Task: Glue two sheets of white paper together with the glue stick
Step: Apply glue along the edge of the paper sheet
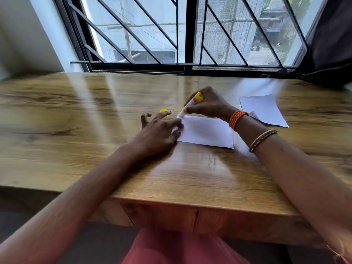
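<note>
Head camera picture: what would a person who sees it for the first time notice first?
First, the right hand pressing a glue stick with a yellow end onto the far left corner of a white sheet in the middle of the wooden table, while the left hand holds that sheet's left edge. Next, a yellow cap behind the left fingers and a second sheet to the right.

No legible txt anywhere. Glue stick is showing a red/white label patch, too blurred to read. Far paper sheet is carrying a small dark print strip at its near-left edge by the wrist; chars too small & smeared to make out.
</note>
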The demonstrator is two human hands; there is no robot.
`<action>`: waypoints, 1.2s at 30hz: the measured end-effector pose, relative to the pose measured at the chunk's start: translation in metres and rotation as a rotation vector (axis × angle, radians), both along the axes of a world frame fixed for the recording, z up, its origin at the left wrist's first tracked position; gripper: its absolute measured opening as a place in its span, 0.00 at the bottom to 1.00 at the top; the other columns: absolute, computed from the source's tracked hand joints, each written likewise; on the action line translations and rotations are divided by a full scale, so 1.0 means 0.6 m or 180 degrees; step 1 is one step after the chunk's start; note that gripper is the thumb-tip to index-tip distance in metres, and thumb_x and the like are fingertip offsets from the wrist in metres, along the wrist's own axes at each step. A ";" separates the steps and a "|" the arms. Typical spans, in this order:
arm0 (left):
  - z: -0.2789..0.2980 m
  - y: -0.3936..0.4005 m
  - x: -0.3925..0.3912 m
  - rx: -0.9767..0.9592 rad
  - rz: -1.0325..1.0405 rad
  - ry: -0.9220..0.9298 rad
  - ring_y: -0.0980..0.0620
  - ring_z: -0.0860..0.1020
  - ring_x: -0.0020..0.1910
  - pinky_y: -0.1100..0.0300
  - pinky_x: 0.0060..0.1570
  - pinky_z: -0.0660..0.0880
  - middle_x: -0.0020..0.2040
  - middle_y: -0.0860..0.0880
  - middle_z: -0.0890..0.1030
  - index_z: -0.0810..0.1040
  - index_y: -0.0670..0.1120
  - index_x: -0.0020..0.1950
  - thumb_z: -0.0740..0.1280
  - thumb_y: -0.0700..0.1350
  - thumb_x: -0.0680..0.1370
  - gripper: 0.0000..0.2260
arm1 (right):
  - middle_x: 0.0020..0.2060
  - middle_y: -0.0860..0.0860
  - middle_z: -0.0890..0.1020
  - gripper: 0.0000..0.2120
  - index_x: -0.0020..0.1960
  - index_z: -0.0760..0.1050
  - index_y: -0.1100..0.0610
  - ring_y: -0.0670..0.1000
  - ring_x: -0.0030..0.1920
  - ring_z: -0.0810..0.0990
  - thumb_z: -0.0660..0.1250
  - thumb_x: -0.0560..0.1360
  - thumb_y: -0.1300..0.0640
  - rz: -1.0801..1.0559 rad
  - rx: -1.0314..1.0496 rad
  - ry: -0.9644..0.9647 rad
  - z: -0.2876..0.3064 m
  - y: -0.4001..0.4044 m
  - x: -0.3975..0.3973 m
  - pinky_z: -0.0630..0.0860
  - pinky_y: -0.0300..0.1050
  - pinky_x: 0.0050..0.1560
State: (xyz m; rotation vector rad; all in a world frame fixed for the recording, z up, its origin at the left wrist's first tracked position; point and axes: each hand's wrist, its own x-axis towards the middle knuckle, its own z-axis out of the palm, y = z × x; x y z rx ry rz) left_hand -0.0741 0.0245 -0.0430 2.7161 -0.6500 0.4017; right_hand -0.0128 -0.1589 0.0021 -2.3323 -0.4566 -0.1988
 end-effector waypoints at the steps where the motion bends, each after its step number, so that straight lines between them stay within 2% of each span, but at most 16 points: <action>1: 0.000 0.000 0.000 0.0001 0.0001 0.0003 0.57 0.59 0.73 0.52 0.60 0.47 0.59 0.61 0.78 0.75 0.56 0.55 0.60 0.50 0.77 0.08 | 0.37 0.54 0.86 0.07 0.40 0.84 0.55 0.47 0.41 0.80 0.75 0.63 0.55 0.0010 0.0003 0.0008 0.001 0.002 0.000 0.78 0.55 0.51; 6: -0.003 0.003 0.002 -0.0008 0.0034 -0.0041 0.56 0.60 0.72 0.51 0.59 0.47 0.61 0.62 0.76 0.75 0.58 0.54 0.61 0.51 0.76 0.08 | 0.32 0.48 0.83 0.06 0.40 0.84 0.52 0.41 0.36 0.77 0.74 0.64 0.53 0.0081 -0.0245 -0.0042 0.010 0.002 -0.004 0.74 0.53 0.54; 10: -0.003 0.004 0.006 0.0208 -0.0020 -0.0258 0.53 0.64 0.67 0.57 0.43 0.47 0.59 0.61 0.77 0.74 0.57 0.54 0.60 0.52 0.75 0.09 | 0.31 0.47 0.82 0.05 0.40 0.84 0.53 0.41 0.34 0.75 0.74 0.64 0.54 0.0044 -0.0306 -0.0044 0.014 -0.003 -0.005 0.73 0.53 0.53; 14: -0.004 0.004 0.003 0.0210 -0.0104 -0.0268 0.50 0.65 0.60 0.58 0.39 0.47 0.58 0.61 0.78 0.73 0.56 0.54 0.58 0.53 0.74 0.11 | 0.33 0.47 0.83 0.07 0.41 0.84 0.54 0.43 0.38 0.77 0.73 0.65 0.54 0.0039 -0.0333 -0.0101 0.015 0.011 -0.007 0.73 0.56 0.55; 20: -0.006 0.005 -0.001 0.0188 -0.0121 -0.0260 0.51 0.65 0.59 0.58 0.41 0.47 0.55 0.59 0.79 0.73 0.55 0.54 0.57 0.53 0.74 0.11 | 0.30 0.44 0.81 0.06 0.40 0.84 0.52 0.40 0.35 0.77 0.73 0.65 0.52 0.0017 -0.0451 -0.0208 0.011 0.007 -0.005 0.70 0.52 0.57; 23: -0.003 0.004 0.001 0.0223 -0.0121 -0.0286 0.51 0.64 0.58 0.58 0.40 0.46 0.56 0.60 0.78 0.73 0.56 0.54 0.58 0.53 0.74 0.10 | 0.28 0.44 0.81 0.06 0.39 0.84 0.51 0.39 0.32 0.75 0.73 0.64 0.52 -0.0015 -0.0445 -0.0217 0.011 -0.003 -0.006 0.70 0.49 0.53; 26: -0.002 0.002 0.000 0.0194 -0.0109 -0.0244 0.50 0.64 0.59 0.57 0.41 0.48 0.57 0.59 0.77 0.73 0.56 0.56 0.59 0.52 0.75 0.10 | 0.31 0.48 0.83 0.05 0.39 0.83 0.50 0.40 0.33 0.76 0.73 0.63 0.53 0.0060 -0.0413 -0.0137 0.012 -0.015 -0.009 0.71 0.47 0.48; 30: -0.003 0.002 -0.002 0.0100 -0.0109 -0.0144 0.50 0.64 0.60 0.54 0.49 0.53 0.56 0.59 0.77 0.73 0.55 0.57 0.59 0.51 0.76 0.11 | 0.34 0.51 0.85 0.05 0.38 0.83 0.49 0.44 0.37 0.77 0.73 0.62 0.52 -0.0007 -0.0500 -0.0176 0.014 -0.029 -0.014 0.71 0.53 0.53; 36: -0.002 0.004 -0.001 -0.0085 -0.0071 -0.0046 0.51 0.64 0.60 0.55 0.48 0.53 0.57 0.60 0.78 0.75 0.57 0.56 0.60 0.52 0.76 0.10 | 0.36 0.54 0.85 0.07 0.39 0.83 0.53 0.49 0.42 0.80 0.74 0.63 0.52 -0.0009 -0.0520 -0.0074 0.017 -0.055 -0.024 0.71 0.58 0.56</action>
